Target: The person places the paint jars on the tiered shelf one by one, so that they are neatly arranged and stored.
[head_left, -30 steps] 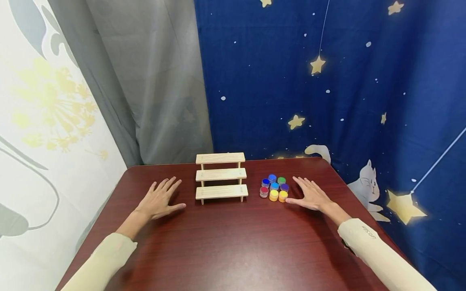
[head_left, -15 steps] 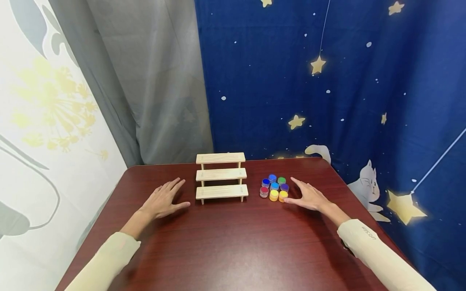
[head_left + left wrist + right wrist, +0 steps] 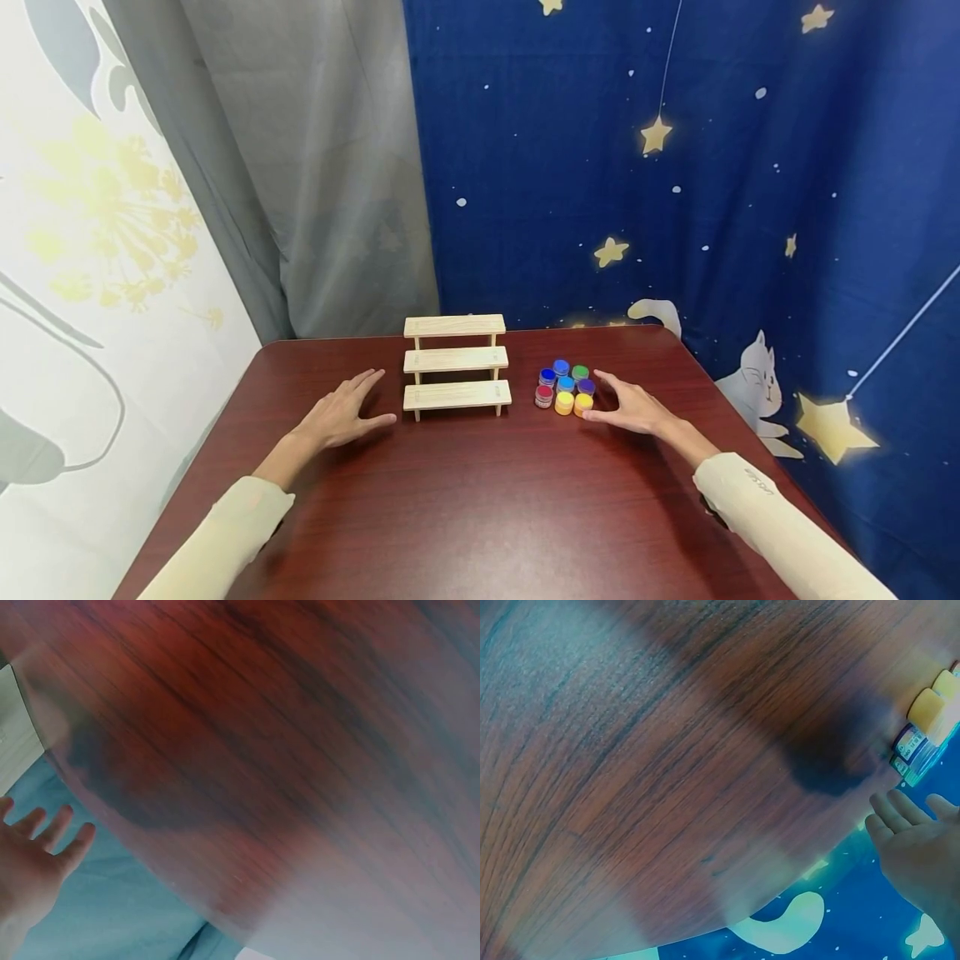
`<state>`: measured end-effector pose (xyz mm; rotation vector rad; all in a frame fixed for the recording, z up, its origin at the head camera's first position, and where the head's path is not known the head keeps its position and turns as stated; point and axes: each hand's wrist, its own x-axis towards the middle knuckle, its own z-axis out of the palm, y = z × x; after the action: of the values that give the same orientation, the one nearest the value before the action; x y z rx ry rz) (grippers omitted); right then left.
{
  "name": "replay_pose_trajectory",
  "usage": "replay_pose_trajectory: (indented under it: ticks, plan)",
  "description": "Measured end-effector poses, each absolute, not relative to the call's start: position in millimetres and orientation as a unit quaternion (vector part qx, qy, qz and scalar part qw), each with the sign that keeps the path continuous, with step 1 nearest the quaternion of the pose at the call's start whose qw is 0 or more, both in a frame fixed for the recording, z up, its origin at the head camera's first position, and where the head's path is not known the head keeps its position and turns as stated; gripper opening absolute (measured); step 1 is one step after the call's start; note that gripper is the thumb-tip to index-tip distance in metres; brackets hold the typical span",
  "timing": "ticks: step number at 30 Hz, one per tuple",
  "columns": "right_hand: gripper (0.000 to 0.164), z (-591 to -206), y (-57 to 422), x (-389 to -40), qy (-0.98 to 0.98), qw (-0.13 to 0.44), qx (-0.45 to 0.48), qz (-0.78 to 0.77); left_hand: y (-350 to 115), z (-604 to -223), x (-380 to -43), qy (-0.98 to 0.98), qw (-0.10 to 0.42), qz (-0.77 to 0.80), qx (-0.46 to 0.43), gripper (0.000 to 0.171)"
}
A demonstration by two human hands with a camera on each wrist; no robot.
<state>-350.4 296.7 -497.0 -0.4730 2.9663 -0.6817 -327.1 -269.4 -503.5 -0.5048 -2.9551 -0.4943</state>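
Note:
A three-tier wooden display stand (image 3: 457, 395) stands at the back middle of the table. Just right of it sits a cluster of several small paint jars (image 3: 565, 404) in red, blues, green, purple and yellows. My left hand (image 3: 337, 418), fingers spread and holding nothing, hovers left of the stand with its thumb towards the lowest tier. On the other side, my right hand (image 3: 635, 408) is close to the jars' right side, fingers extended; its thumb tip overlaps the orange-yellow jar (image 3: 583, 402). The right wrist view shows that hand (image 3: 915, 847) beside the jars (image 3: 928, 712).
The dark red wooden table (image 3: 480, 500) has rounded back corners. Behind it hang a grey curtain (image 3: 330, 167) and a blue curtain with stars (image 3: 540, 167). A pale printed curtain (image 3: 90, 375) runs along the left side.
My left hand has moved slightly right, towards the stand. The right hand has shifted a little left, closer to the jars. Stand and jars stay in place.

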Motion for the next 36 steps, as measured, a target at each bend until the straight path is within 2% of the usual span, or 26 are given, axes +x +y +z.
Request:
replay_pose_trajectory:
  ticks: [19,36]
  plan:
    - [0.086,-501,291,-351,0.937,0.015,-0.194,-0.291,-261,-507,-331,-0.944,0.004,-0.282,-0.17,0.092]
    - [0.068,-501,288,-349,0.923,-0.005,-0.215,-0.318,-247,-506,-338,-0.927,0.007,-0.328,-0.181,0.079]
